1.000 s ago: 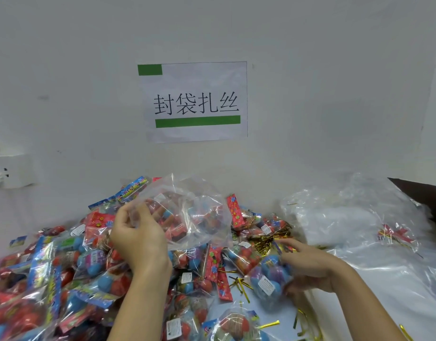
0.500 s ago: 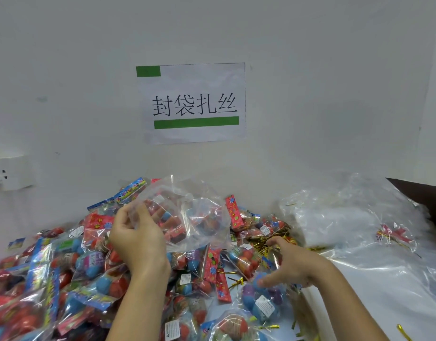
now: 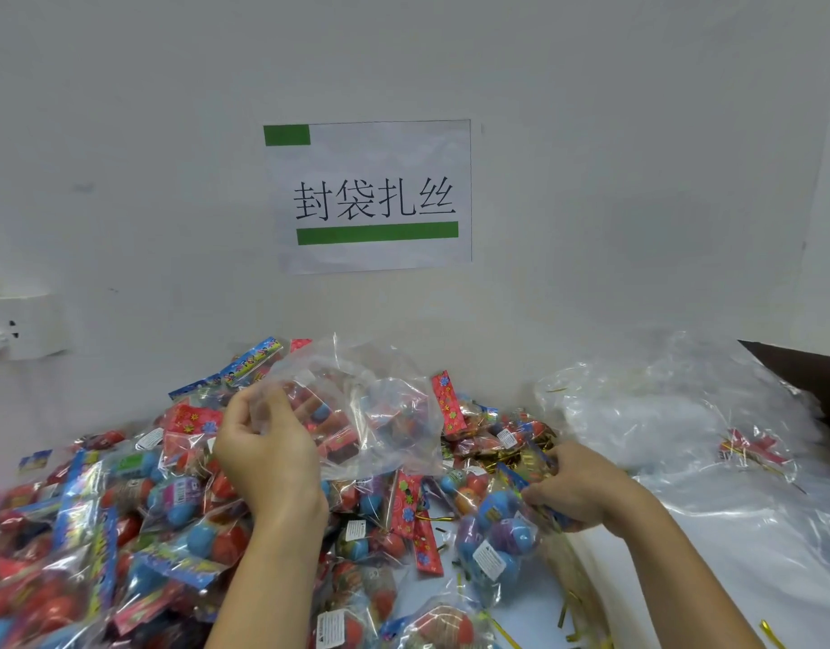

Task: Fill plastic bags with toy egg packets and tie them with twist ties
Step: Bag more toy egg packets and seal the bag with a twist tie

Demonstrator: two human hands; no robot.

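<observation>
A clear bag (image 3: 371,414) is held up above the pile (image 3: 123,522) by the left hand (image 3: 268,452), its crinkly rim pinched between thumb and curled fingers, so the bag hangs to the right of that hand. Nearer the tabletop's front edge, a packet (image 3: 502,531) of blue and purple eggs is gripped at its top by the right hand (image 3: 577,489), fingers curled round the film; the packet sits just left of and below that hand. Packets are glossy cellophane with round plastic eggs and flat printed card headers. Thin gold ties (image 3: 521,456) are scattered beside the right hand. Loose bags (image 3: 684,414) are heaped toward the right edge, soft and wrinkled.
</observation>
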